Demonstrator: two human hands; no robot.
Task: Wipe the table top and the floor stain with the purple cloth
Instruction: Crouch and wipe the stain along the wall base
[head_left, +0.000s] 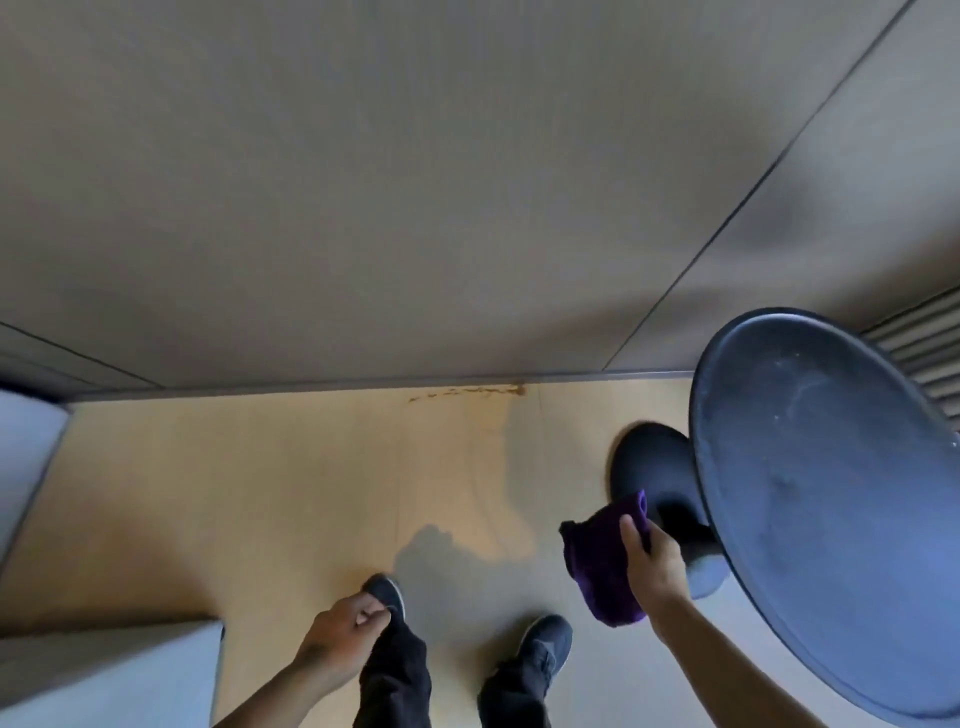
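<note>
Here the fingers (631, 530) of the right hand (655, 564) are clamped on the purple cloth (602, 561), the thumb pressed along its upper right side. The cloth is bunched and hangs down below the grip, in the air above the floor (260, 493), just to the left of the round dark table (831, 499). It touches neither the table top nor the floor.

The fingers (371, 613) of the left hand (345, 626) are curled in, thumb against forefinger, and carry nothing that can be made out. That hand hangs in front of the left leg, above the left shoe (387, 592). The right shoe (545, 644) stands further right, nearer the cloth. Both legs wear dark trousers (397, 675).

The table top is a shallow rimmed disc, bluish-grey, with faint pale smears and specks across it. Its dark round base (649, 467) sits on the floor beneath, partly hidden by the top and the cloth.

Farther out, a brownish stain (467, 392) runs in a thin broken line along the floor where it meets the beige wall (415, 182), well apart from the cloth. Pale boxy shapes stand at the left edge, too blurred to identify.
</note>
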